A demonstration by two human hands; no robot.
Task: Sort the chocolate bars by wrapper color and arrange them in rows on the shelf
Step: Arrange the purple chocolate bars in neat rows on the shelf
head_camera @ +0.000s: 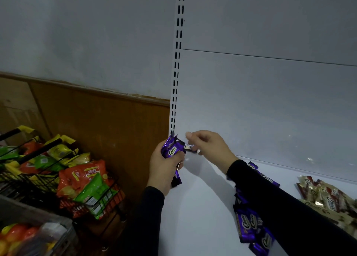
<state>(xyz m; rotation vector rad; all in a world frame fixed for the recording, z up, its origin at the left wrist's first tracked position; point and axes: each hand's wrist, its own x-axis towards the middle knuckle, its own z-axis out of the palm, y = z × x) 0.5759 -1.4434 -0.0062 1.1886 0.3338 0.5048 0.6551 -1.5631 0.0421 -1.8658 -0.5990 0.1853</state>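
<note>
Nearest the camera, on the white shelf, a loose pile of purple chocolate bars lies partly under the right sleeve. More purple bars trail back along the sleeve toward the rear panel. To the right, a heap of gold-wrapped chocolate bars rests on the same shelf, apart from the purple pile.

Further in, at the shelf's left end, the left hand is closed around a bunch of purple bars, with some wrapper ends hanging below the palm. The right hand meets it from the right, thumb and fingers pinching the end of a single purple bar that touches the bunch. Both hands are raised above the shelf surface.

Left of the shelf, a black wire basket rack holds orange, green and yellow snack bags. Behind stands the slotted white upright, then a grey wall over brown wood panelling.
</note>
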